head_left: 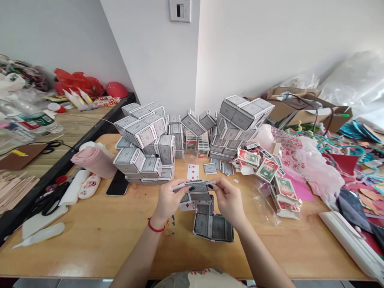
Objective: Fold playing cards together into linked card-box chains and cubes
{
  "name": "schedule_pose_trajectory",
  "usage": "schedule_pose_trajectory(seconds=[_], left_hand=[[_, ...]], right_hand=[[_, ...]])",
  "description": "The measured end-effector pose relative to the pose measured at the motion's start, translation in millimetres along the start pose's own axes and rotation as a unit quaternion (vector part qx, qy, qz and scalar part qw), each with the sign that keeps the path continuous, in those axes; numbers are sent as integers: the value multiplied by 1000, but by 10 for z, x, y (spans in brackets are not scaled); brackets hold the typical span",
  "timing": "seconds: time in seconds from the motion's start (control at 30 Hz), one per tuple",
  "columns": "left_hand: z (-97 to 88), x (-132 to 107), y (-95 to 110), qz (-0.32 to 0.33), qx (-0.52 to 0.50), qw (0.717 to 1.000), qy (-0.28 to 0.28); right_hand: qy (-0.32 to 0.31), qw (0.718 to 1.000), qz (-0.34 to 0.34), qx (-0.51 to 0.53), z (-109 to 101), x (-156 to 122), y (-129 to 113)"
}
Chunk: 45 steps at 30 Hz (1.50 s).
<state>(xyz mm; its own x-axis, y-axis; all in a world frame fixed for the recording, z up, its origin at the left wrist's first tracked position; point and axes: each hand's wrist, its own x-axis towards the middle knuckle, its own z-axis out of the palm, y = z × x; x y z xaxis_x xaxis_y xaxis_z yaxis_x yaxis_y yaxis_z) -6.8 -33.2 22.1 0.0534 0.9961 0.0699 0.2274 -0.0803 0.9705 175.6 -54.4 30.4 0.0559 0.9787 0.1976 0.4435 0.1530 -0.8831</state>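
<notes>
The wooden table [120, 236] fills the lower frame. A tall stack of card blocks [145, 132] stands left of centre, with another stack [237, 112] to the right. At lower centre, the left hand [168, 200] and right hand [229, 200] face each other, fingers pinched on opposite ends of a folded card strip [199, 187]. The strip lies directly between the two grips, its long axis running roughly left to right across the frame, so neither hand is clearly nearer. Just below it in the frame sits an open card box [218, 229], closer to the right forearm; whether strip and box touch, I cannot tell. A loose heart card [193, 172] lies just above the strip in the frame.
</notes>
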Motion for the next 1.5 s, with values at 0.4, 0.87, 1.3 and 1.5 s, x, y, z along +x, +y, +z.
schedule_pose_trajectory(seconds=[0.4, 0.87, 1.3, 1.5], left_hand=[[36, -71, -23, 87, -23, 996, 10], [48, -86, 49, 75, -4, 997, 19], [52, -106, 74, 55, -8, 998, 4], [53, -107, 77, 56, -9, 998, -2]], right_hand=[[-3, 993, -82, -86, -21, -18, -125], [10, 968, -135, -213, -37, -63, -130], [18, 967, -138, -214, -17, -67, -115], [6, 964, -136, -229, -13, -55, -99]])
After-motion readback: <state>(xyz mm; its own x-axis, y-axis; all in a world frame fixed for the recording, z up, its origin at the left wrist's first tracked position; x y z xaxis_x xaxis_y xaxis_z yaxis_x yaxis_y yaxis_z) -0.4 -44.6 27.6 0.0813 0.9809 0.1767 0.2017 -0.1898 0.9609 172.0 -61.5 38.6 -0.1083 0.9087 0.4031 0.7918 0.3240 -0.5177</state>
